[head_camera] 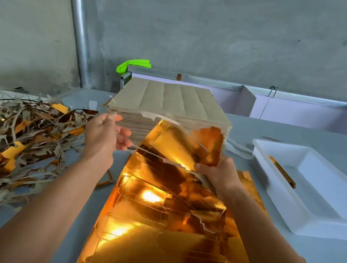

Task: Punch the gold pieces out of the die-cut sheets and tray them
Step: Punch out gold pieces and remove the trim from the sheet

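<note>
Fingers of right hand point(221, 174) pinching gold piece point(188, 146), left hand point(103, 135) gripping waste strip point(165, 117).

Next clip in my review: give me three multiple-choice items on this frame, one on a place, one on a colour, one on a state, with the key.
1. Where does the scrap pile lie?
A. On the person's left
B. Inside the tray
C. On top of the cardboard stack

2. What colour is the tray?
A. Green
B. White
C. Black

3. What is the right hand doing?
A. Resting flat on the table
B. Hanging idle
C. Gripping a gold piece

Key:
1 A: the scrap pile covers the table left of the left hand.
2 B: the tray at right is white.
3 C: the right hand has its fingers curled round a gold piece lifted above the gold sheet.
</note>
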Demonstrator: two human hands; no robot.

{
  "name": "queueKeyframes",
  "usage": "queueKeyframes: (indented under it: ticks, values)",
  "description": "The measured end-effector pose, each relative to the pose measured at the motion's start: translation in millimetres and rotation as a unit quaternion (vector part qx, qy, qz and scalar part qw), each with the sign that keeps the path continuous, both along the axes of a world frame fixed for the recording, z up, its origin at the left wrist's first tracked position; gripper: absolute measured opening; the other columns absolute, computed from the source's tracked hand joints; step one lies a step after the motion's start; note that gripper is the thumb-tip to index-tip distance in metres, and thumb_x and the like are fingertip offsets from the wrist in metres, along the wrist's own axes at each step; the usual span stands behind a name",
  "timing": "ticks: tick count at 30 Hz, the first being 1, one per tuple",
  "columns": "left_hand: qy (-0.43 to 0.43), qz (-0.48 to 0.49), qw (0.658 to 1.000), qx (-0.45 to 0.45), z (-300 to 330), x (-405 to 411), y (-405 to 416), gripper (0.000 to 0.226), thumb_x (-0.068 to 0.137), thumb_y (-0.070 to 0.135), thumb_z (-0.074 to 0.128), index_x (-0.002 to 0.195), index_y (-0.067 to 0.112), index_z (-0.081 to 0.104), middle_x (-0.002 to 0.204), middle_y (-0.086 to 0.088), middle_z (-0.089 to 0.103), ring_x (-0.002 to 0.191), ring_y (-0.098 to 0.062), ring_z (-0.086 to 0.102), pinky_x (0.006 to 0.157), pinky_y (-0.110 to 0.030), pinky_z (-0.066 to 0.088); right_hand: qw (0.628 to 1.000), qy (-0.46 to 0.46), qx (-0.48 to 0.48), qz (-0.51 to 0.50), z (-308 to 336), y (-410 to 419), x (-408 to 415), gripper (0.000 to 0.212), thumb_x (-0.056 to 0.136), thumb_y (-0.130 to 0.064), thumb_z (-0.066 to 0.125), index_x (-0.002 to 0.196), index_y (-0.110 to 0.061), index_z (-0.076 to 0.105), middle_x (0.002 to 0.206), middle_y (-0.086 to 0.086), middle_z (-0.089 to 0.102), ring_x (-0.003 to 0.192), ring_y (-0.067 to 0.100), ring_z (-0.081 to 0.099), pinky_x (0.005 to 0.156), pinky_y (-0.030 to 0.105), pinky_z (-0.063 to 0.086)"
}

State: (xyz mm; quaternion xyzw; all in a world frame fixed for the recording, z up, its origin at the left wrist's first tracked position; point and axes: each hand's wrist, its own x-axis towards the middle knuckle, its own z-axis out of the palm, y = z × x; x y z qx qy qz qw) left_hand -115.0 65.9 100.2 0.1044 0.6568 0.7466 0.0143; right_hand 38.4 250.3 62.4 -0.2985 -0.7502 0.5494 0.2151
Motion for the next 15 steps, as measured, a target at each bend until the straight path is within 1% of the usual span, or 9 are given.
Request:
queueKeyframes:
  ticks: [2, 3, 5, 7, 8, 10, 11, 13, 15]
  values:
    - [-0.005, 0.009, 1.000, -0.001, -7.8, -1.3, -7.0, 0.024, 0.103, 0.013, 0.034, 0.108, 0.007, 0.057, 0.051, -0.004, 0.058, 0.032, -0.011, 0.050, 0.032, -0.017, 0.039, 0.996, 0.012, -0.038, -0.082, -1.2, 10.4, -0.9, 0.013, 0.081, -0.006, 0.072, 0.083, -0.014, 0.061, 0.080, 0.006, 0.066, 0.069, 0.015, 0.062, 0.054, 0.023, 0.044]
    - [-0.004, 0.011, 1.000, -0.010, -12.2, -2.2, -10.1, 0.025, 0.104, 0.012, 0.033, 0.108, 0.007, 0.057, 0.050, -0.005, 0.057, 0.031, -0.010, 0.049, 0.032, -0.016, 0.038, 0.992, 0.018, -0.055, -0.110, -0.5, 14.5, -1.3, 0.014, 0.080, -0.004, 0.072, 0.080, -0.014, 0.061, 0.078, 0.006, 0.065, 0.068, 0.017, 0.062, 0.055, 0.027, 0.045]
    - [-0.003, 0.022, 0.999, -0.036, -19.9, -5.5, -15.3, 0.025, 0.104, 0.010, 0.032, 0.108, 0.005, 0.056, 0.054, -0.009, 0.054, 0.028, -0.009, 0.047, 0.030, -0.015, 0.035, 0.987, 0.018, -0.079, -0.137, 0.6, 21.4, -2.0, 0.014, 0.081, -0.002, 0.070, 0.081, -0.014, 0.063, 0.080, 0.008, 0.067, 0.074, 0.022, 0.064, 0.062, 0.034, 0.052]
    - [-0.005, 0.034, 0.997, -0.064, -26.1, -10.1, -18.9, 0.025, 0.103, 0.010, 0.031, 0.107, 0.004, 0.056, 0.057, -0.011, 0.052, 0.026, -0.009, 0.045, 0.028, -0.014, 0.032, 0.983, 0.012, -0.077, -0.166, 2.1, 28.9, -1.4, 0.015, 0.082, -0.003, 0.070, 0.080, -0.015, 0.062, 0.081, 0.010, 0.067, 0.076, 0.026, 0.065, 0.068, 0.040, 0.055]
    - [-0.007, 0.035, 0.996, -0.079, -28.6, -11.7, -19.9, 0.025, 0.103, 0.010, 0.031, 0.106, 0.004, 0.055, 0.057, -0.012, 0.051, 0.026, -0.009, 0.045, 0.028, -0.015, 0.032, 0.981, 0.010, -0.070, -0.183, 2.7, 32.7, -0.7, 0.016, 0.082, -0.004, 0.070, 0.079, -0.016, 0.061, 0.079, 0.010, 0.066, 0.071, 0.025, 0.064, 0.065, 0.038, 0.055]
    - [-0.018, 0.022, 0.994, -0.109, -32.7, -14.5, -20.3, 0.023, 0.103, 0.010, 0.033, 0.104, 0.005, 0.055, 0.056, -0.013, 0.052, 0.025, -0.010, 0.045, 0.027, -0.015, 0.031, 0.978, 0.010, -0.053, -0.200, 3.9, 37.9, 0.8, 0.018, 0.081, -0.004, 0.070, 0.075, -0.016, 0.059, 0.071, 0.008, 0.062, 0.059, 0.020, 0.057, 0.053, 0.031, 0.046]
    - [-0.026, 0.016, 0.992, -0.120, -34.5, -16.5, -19.9, 0.022, 0.103, 0.010, 0.034, 0.104, 0.006, 0.055, 0.057, -0.013, 0.052, 0.025, -0.010, 0.045, 0.028, -0.014, 0.031, 0.978, 0.006, -0.040, -0.205, 5.3, 39.5, 1.7, 0.018, 0.081, -0.004, 0.070, 0.073, -0.016, 0.058, 0.070, 0.008, 0.060, 0.057, 0.019, 0.053, 0.050, 0.029, 0.043]
    - [-0.055, 0.017, 0.990, -0.128, -36.6, -22.4, -20.3, 0.021, 0.102, 0.010, 0.034, 0.103, 0.007, 0.055, 0.057, -0.012, 0.052, 0.024, -0.010, 0.045, 0.028, -0.012, 0.031, 0.974, -0.006, -0.003, -0.228, 8.8, 44.9, 4.6, 0.019, 0.081, -0.002, 0.068, 0.070, -0.013, 0.056, 0.070, 0.010, 0.059, 0.061, 0.021, 0.053, 0.050, 0.028, 0.042]
    - [-0.102, 0.022, 0.988, -0.117, -38.0, -28.3, -23.3, 0.018, 0.101, 0.010, 0.037, 0.104, 0.008, 0.054, 0.052, -0.010, 0.051, 0.021, -0.010, 0.042, 0.029, -0.009, 0.030, 0.962, 0.000, 0.013, -0.274, 15.0, 54.1, 10.5, 0.020, 0.080, 0.001, 0.065, 0.068, -0.010, 0.054, 0.068, 0.009, 0.056, 0.067, 0.024, 0.054, 0.053, 0.029, 0.044]
